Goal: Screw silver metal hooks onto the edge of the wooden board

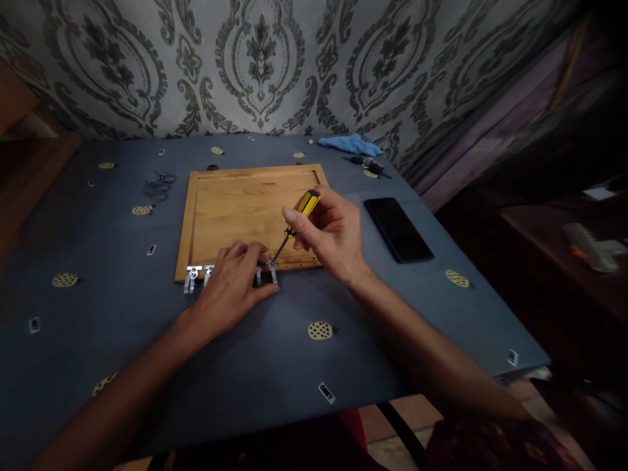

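Note:
A wooden board (235, 203) with a raised rim lies on a grey-blue tablecloth. Several small metal hooks (191, 277) hang along its near edge. My right hand (333, 235) is closed round a screwdriver (300, 216) with a yellow and black handle; its tip rests on a metal hook (273, 269) at the board's near edge. My left hand (234, 281) lies over the near edge, its fingers curled and pressed against the hooks beside the screwdriver tip.
A black phone (397, 229) lies right of the board. A blue cloth (349, 144) and keys (370, 165) sit at the back right. Dark metal pieces (157, 186) lie left of the board. The table's edge (520, 369) falls off at the right.

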Demonstrator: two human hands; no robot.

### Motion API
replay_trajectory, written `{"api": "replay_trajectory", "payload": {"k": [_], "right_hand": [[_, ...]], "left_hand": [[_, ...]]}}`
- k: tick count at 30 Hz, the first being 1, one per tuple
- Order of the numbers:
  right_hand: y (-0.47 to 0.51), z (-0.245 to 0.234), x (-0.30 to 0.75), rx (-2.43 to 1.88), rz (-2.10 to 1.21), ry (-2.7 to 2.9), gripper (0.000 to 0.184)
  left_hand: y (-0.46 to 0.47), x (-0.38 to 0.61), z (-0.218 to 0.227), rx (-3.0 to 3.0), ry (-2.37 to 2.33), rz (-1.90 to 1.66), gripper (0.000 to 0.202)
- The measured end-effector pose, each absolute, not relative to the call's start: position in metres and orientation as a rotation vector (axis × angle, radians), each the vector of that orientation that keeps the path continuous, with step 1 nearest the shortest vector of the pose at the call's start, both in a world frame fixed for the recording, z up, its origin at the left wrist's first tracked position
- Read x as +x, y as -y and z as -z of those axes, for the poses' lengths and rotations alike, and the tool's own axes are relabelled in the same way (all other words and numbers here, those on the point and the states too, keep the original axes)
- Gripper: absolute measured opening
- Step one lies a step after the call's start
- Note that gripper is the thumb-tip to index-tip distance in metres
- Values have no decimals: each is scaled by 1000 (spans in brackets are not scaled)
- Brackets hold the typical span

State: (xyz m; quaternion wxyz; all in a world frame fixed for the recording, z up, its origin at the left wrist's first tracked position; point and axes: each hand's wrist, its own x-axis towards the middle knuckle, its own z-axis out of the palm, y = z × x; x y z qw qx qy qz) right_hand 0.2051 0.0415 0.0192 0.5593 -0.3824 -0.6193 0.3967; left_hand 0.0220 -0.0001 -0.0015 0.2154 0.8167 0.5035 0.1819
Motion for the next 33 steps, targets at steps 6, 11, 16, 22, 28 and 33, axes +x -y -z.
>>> {"api": "replay_trajectory", "payload": {"k": [6, 11, 16, 22, 28, 33], "right_hand": [[-40, -19, 204, -895, -918, 1485, 49], [-37, -18, 204, -897, -887, 1527, 44], [-34, -23, 205, -876, -864, 1519, 41], [-33, -30, 208, -898, -837, 1492, 46], [-33, -26, 205, -900, -882, 1521, 46], [-34, -20, 205, -886, -878, 1567, 40]], "left_hand": [[1, 22, 1, 2256, -1398, -496, 40], [1, 22, 1, 2248, -1405, -493, 40], [0, 22, 1, 2235, -1395, -491, 40], [1, 20, 5, 2247, -1385, -516, 43], [0, 21, 4, 2255, -1375, -528, 42], [1, 21, 4, 2260, -1391, -521, 43]]}}
